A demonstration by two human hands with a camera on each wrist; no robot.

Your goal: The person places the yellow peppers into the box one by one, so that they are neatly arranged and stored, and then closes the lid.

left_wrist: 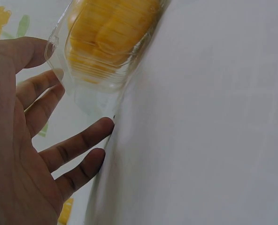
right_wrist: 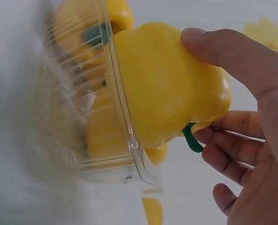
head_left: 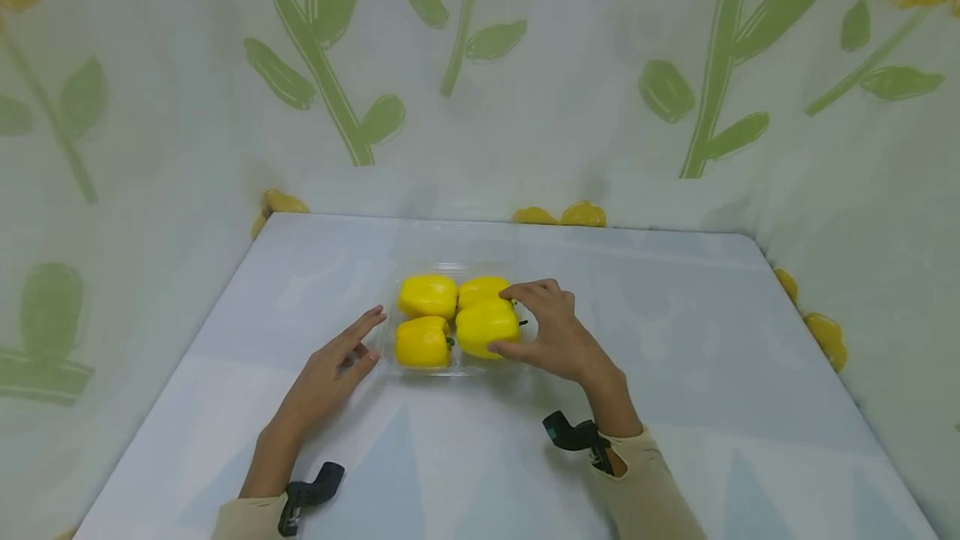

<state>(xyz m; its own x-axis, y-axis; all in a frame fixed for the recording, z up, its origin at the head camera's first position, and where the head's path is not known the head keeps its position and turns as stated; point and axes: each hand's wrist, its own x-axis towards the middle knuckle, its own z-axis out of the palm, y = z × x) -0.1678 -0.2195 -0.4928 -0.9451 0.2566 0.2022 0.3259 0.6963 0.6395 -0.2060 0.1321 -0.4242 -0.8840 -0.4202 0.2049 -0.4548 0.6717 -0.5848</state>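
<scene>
My right hand (head_left: 558, 332) grips a yellow bell pepper (head_left: 486, 328) between thumb and fingers, its green stem (right_wrist: 192, 138) toward my palm. In the right wrist view this pepper stands out above the rim of a clear plastic clamshell container (right_wrist: 125, 101). Three more yellow bell peppers lie inside: one at back left (head_left: 427, 297), one at front left (head_left: 422, 343), and one at back right (head_left: 480, 289), partly covered by the held one. At the container's left rim (left_wrist: 59, 77), my left hand (head_left: 330, 377) reaches with extended, spread fingers, thumb and fingertips right at the clear edge.
The container's clear lid (head_left: 457, 242) lies folded back behind it. Everything stands on a white table (head_left: 660, 323) with pale blue triangle patterns. A wall covering (head_left: 570, 123) printed with flowers and leaves rises beyond the table's back and side edges. Each wrist carries a black camera mount (head_left: 573, 433).
</scene>
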